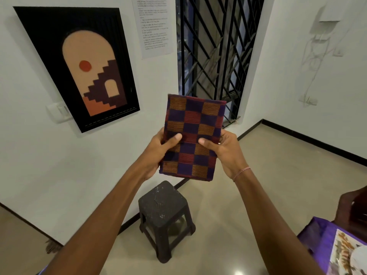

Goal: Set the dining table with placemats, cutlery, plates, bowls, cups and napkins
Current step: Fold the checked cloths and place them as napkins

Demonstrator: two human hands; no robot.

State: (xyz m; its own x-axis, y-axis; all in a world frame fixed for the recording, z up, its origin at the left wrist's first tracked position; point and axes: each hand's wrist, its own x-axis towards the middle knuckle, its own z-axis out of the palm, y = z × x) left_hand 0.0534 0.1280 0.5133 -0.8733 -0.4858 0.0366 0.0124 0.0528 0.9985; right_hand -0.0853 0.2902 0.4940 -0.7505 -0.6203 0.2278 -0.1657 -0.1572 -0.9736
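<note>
— pinching what, those thumbs?
— both thumbs press the front of a folded checked cloth napkin in purple, maroon and orange. the left hand and right hand curl round its lower sides, holding it upright in the air above a black plastic stool, well apart from the table.
— so how far along?
— at lower right, a purple-clothed table edge shows a patterned placemat with a white plate on it. i judge mats and plates begun there; this napkin is not yet laid. cutlery, bowls, cups: out of view, cannot tell.
</note>
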